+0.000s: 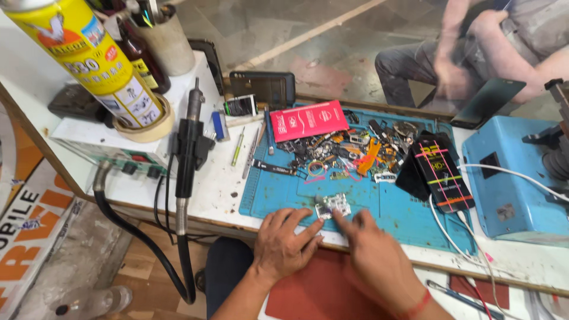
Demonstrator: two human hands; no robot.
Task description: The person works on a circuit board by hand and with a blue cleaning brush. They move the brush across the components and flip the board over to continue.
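A small circuit board (333, 205) lies near the front edge of a blue work mat (278, 189). My left hand (285, 242) rests on the mat's front edge, its fingertips touching the board's left side. My right hand (373, 252), with a red thread at the wrist, has its index finger pressed against the board's lower right corner. Neither hand has the board lifted; both only touch it with spread fingers.
A heap of small phone parts (349, 153), a red packet (308, 120) and a black packet (443, 172) lie on the mat. A hot-air wand (186, 148) hangs left. Yellow spray can (89, 56), blue machine (510, 178), tweezers (250, 155). Another person (474, 53) sits beyond.
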